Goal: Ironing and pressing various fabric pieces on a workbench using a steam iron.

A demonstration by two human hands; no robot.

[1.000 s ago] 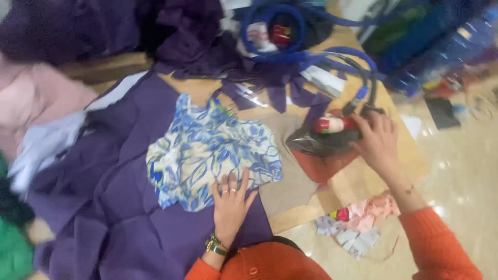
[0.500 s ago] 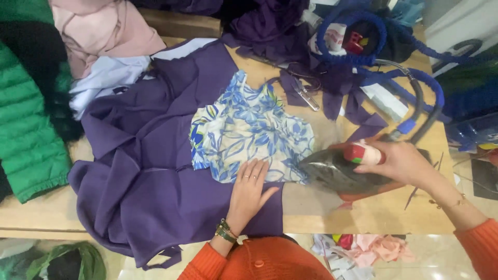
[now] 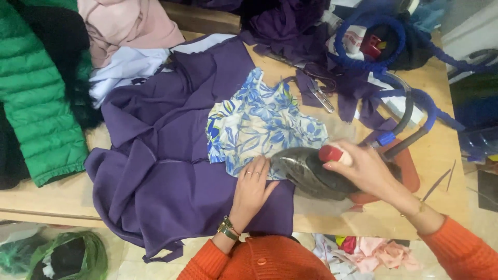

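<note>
A blue and white floral fabric piece (image 3: 262, 124) lies on a large purple cloth (image 3: 171, 155) spread over the wooden table (image 3: 46, 199). My left hand (image 3: 251, 189) rests flat on the lower edge of the floral piece and the purple cloth, fingers apart. My right hand (image 3: 365, 168) grips the red-topped handle of a dark clothes iron (image 3: 311, 173), whose tip sits at the floral piece's lower right edge.
A green padded jacket (image 3: 36, 88), pink and pale blue garments lie at the left. Scissors (image 3: 321, 98), purple scraps and blue-wrapped cables (image 3: 410, 98) crowd the far right. A red iron rest (image 3: 410, 173) lies under my right wrist. Bags and fabric scraps sit on the floor.
My right hand has moved the iron left, up to the floral piece's edge. The view shifted, showing more of the table's left side. My left hand stays pressed on the fabric.
</note>
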